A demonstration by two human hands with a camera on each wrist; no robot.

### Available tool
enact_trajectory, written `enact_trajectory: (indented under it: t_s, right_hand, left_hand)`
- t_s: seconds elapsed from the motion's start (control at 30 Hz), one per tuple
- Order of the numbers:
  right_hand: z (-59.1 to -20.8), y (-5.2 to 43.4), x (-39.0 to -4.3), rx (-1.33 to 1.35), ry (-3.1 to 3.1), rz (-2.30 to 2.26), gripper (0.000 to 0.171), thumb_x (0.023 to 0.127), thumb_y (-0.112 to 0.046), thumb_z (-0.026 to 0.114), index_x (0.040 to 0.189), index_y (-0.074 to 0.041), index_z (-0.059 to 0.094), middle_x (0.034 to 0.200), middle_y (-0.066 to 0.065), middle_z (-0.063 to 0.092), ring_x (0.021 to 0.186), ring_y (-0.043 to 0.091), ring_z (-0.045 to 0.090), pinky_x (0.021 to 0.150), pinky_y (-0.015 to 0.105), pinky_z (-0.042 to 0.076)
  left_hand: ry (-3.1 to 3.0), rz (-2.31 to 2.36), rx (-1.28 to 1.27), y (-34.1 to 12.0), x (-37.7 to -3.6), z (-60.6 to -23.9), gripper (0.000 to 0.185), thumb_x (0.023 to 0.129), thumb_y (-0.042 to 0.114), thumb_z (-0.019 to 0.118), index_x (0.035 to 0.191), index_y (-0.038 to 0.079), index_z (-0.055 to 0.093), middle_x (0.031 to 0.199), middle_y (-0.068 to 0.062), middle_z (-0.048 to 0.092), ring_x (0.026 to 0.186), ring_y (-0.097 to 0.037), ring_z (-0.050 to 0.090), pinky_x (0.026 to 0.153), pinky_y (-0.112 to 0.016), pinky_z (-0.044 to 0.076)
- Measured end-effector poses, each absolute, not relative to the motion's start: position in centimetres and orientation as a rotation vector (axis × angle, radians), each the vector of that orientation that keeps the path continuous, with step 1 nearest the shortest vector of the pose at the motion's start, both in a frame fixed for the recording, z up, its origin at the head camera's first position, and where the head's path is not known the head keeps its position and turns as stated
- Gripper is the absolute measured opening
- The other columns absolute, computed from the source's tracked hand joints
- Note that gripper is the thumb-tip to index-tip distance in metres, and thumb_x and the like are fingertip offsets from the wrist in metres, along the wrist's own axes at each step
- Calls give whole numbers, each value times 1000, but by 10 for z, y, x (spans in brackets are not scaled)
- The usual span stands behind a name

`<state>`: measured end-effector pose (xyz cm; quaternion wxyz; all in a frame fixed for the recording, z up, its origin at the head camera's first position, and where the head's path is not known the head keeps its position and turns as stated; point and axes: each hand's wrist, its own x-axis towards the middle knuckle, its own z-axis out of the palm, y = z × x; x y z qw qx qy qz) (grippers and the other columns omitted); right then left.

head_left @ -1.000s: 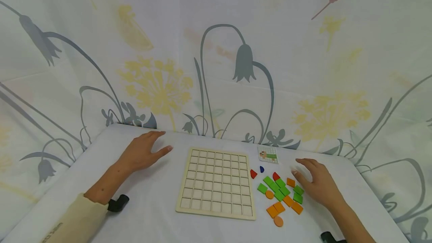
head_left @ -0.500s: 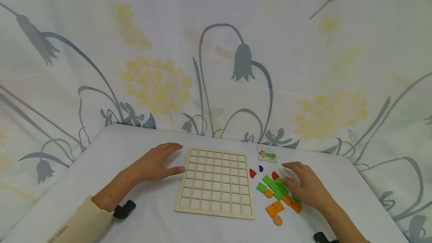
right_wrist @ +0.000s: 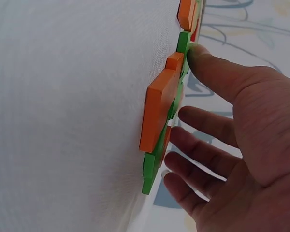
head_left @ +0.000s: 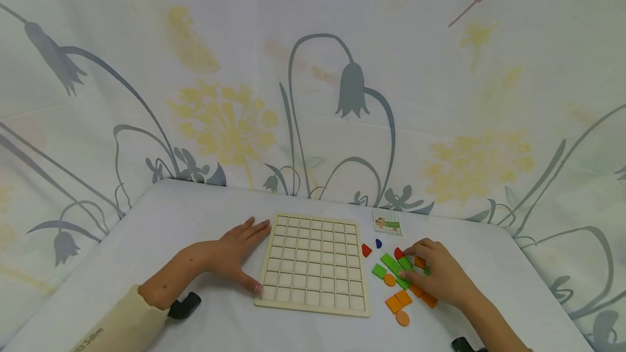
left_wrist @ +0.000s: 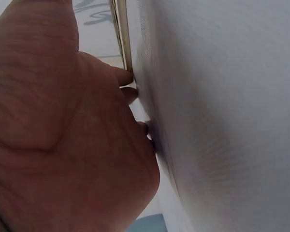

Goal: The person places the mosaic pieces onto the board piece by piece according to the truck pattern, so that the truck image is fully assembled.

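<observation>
**Left hand flat at the grid board, right hand over the coloured tiles**

At about 8 o'clock on the white cloth-covered table [head_left: 161,216], the left hand [head_left: 233,254] lies flat, fingers straight and spread, fingertips and thumb touching the left edge of the wooden grid board [head_left: 315,262]. The head view shows the whole board, a pale, flat square cut into small square recesses; the left wrist view shows only the palm [left_wrist: 63,145] pressed to the cloth and a thin strip of the board's edge [left_wrist: 121,34].

At 4 o'clock, just beside the board, lies the cluster of tiles [head_left: 396,284]: smooth, flat pieces in green and orange, mostly square or oblong, with two orange discs. The right hand [head_left: 435,273] hovers over them, fingers loosely curved; the thumb touches a green tile [head_left: 391,263]. The right wrist view alone shows the tiles' thickness, an orange tile [right_wrist: 157,108] seen edge-on among green ones, and the fingers [right_wrist: 203,154] parted, gripping nothing.

Toward 1 o'clock lie a red piece [head_left: 366,251], a small blue piece [head_left: 378,244] and a printed pattern card [head_left: 388,222]. Behind hangs a flower-printed cloth [head_left: 313,80].
</observation>
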<state>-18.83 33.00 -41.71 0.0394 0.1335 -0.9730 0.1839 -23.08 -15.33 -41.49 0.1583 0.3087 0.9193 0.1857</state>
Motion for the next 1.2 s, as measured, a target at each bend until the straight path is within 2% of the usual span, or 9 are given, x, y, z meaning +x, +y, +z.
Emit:
enact_trajectory:
  t_s: [0.27,0.57,0.77,1.03,1.2]
  right_hand:
    - [-415,325,-188,399,-3011,568,35,87,-31,90,113,-11,78,105,-3,66,100,22,57,94,51,55]
    - [-414,319,-189,348,-3060,598,26,91,-20,86,113,-9,78,99,-3,67,93,18,55,87,43,55]
    - [-413,318,-189,345,-3075,637,17,93,-13,83,109,-9,77,100,-3,67,94,18,57,90,46,56]
    - [-415,318,-186,439,-3042,609,24,91,-23,86,111,-14,77,104,-5,66,92,13,56,86,39,56]
    - [-415,318,-186,470,-3041,574,32,89,-33,87,114,-17,77,102,-8,64,91,12,54,82,41,43]
  left_hand:
    - [2571,491,941,-154,-228,-416,146,69,77,86,172,12,6,180,-7,-3,163,-41,-12,130,-63,1]
    - [2572,464,939,-153,-228,-419,145,70,77,86,172,12,6,180,-7,-5,163,-40,-13,129,-63,0]
    - [2576,465,942,-151,-228,-420,144,71,78,84,172,11,6,180,-8,-5,163,-41,-13,128,-64,-1]
    - [2577,466,932,-148,-227,-417,145,71,75,86,172,9,6,179,-11,-4,162,-43,-13,128,-66,-1]
    - [2588,476,941,-148,-226,-416,145,71,74,87,171,7,6,179,-13,-8,162,-45,-12,128,-67,0]
